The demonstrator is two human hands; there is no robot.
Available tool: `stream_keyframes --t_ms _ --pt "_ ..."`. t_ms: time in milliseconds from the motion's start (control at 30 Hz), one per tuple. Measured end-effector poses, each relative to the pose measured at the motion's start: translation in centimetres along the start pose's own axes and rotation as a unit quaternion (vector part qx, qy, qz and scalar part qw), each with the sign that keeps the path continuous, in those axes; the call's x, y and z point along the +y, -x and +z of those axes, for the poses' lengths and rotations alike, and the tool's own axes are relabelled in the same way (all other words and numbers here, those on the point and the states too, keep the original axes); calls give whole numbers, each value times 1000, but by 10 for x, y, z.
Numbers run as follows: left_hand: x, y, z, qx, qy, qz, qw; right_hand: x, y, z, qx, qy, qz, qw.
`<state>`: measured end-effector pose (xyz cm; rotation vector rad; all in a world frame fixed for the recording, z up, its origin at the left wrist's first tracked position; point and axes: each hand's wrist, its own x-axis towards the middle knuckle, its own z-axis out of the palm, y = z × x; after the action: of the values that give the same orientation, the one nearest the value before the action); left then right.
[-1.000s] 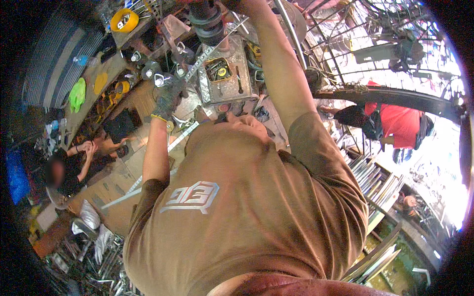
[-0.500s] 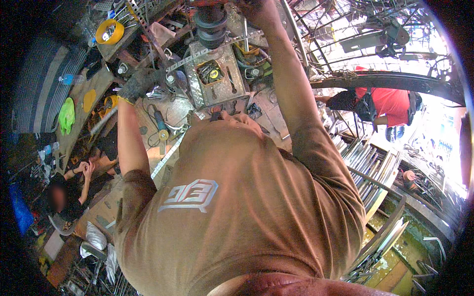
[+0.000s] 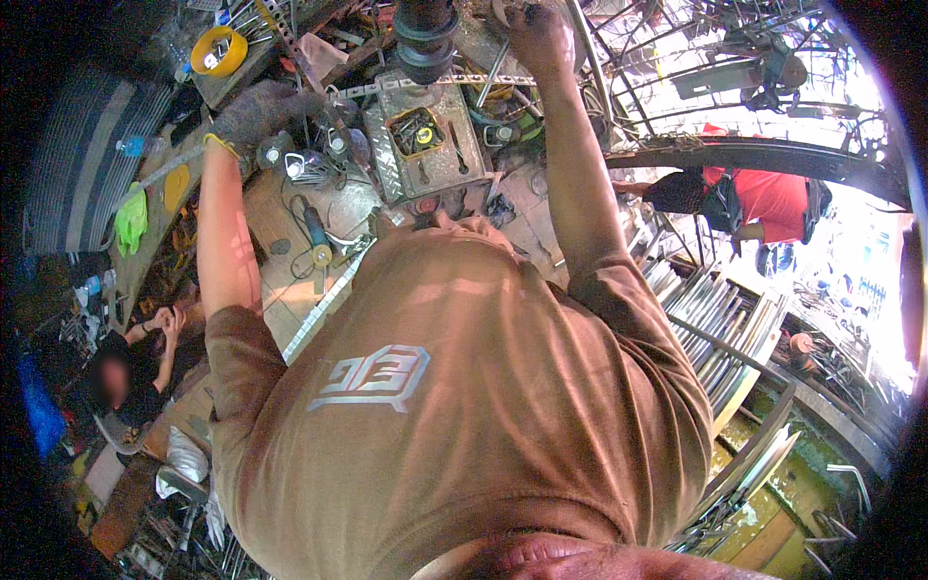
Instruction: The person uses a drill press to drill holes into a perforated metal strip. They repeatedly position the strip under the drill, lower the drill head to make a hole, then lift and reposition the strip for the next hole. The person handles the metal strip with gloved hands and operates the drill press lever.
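My left hand (image 3: 266,114), in a dark grey glove with a yellow cuff, is closed around a long, narrow metal bar (image 3: 372,90). Holes or notches run along the bar, which passes under the dark ribbed spindle (image 3: 425,43) of a machine and reaches out left past my glove. Bare and curled, my right hand (image 3: 541,41) is at the top, right of the spindle. A thin metal rod (image 3: 493,75) slants down from beside it; what its fingers hold cannot be made out. Below the bar lies a tread-plate metal surface (image 3: 387,179) carrying a square tray (image 3: 394,124) of small metal pieces.
An angle grinder (image 3: 314,232) with a cord lies on the floor. A yellow round container (image 3: 242,60) stands on the left bench. One person (image 3: 113,382) sits at left; another in red (image 3: 768,203) is at right, beyond metal frames. Stacked metal lengths (image 3: 730,338) lie at right.
My left hand has moved up and left with the bar, which now lies flatter. My right hand has shifted right, away from the spindle. The view has shifted slightly.
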<state>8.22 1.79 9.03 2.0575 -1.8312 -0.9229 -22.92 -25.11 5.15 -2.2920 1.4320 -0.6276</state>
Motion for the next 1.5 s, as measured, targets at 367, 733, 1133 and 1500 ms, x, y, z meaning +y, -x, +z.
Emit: stream_keyframes --t_ms 367,733,1133,1500 --pt "-13 -29 -20 52 -42 83 994 17 27 -10 57 -65 -13 996" --pt "35 -39 -46 34 -278 20 960 30 85 -13 71 -144 55 986" --pt "78 -12 -28 115 -344 -102 926 54 123 19 107 -349 96 926" --pt "81 12 -4 190 -395 -109 892 50 119 15 -44 -528 229 817"
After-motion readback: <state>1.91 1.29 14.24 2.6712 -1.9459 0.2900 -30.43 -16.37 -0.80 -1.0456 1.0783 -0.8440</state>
